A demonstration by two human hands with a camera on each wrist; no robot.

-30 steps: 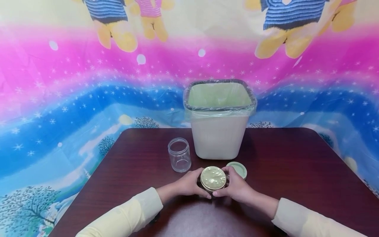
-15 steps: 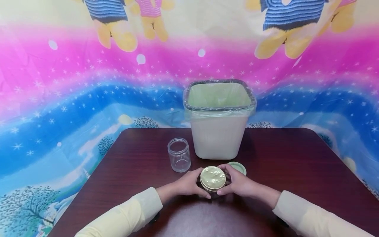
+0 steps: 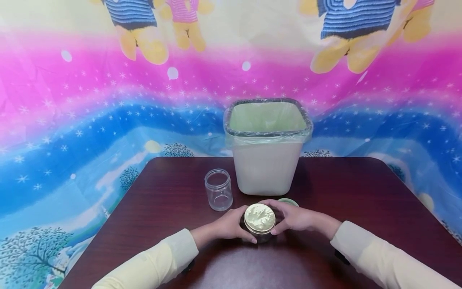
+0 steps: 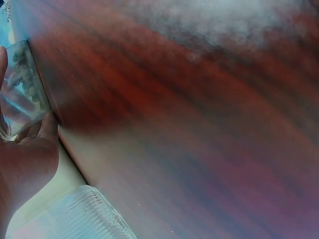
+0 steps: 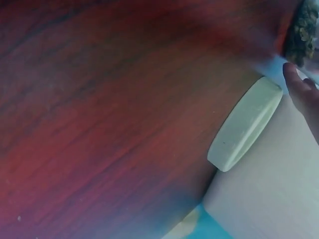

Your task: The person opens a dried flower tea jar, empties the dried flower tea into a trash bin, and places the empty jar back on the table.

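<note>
Before the bin [image 3: 268,168], the gold-topped jar [image 3: 260,219] is being steadied on the worktop [image 3: 234,267], a grip from left hand [image 3: 231,224] and right hand [image 3: 294,217] being kept round it; through uneven squeezing, tipping is possibly being risked!

"What hangs behind the table [image 3: 361,208]?"

"A printed fabric backdrop [image 3: 216,52], sweeping from nine o'clock over twelve to three: cream, then magenta, then blue with white snowflakes [image 3: 79,133]."

"And its pictures?"

"Yellow-legged figures [image 3: 132,16] in blue striped tops at eleven and two, cropped at the top, and a spreading tree [image 3: 36,249] at eight."

"And the table itself?"

"Reddish-brown wood grain, with rounded far corners at nine and three and a pale patch of light [image 3: 249,265] at six."
</note>
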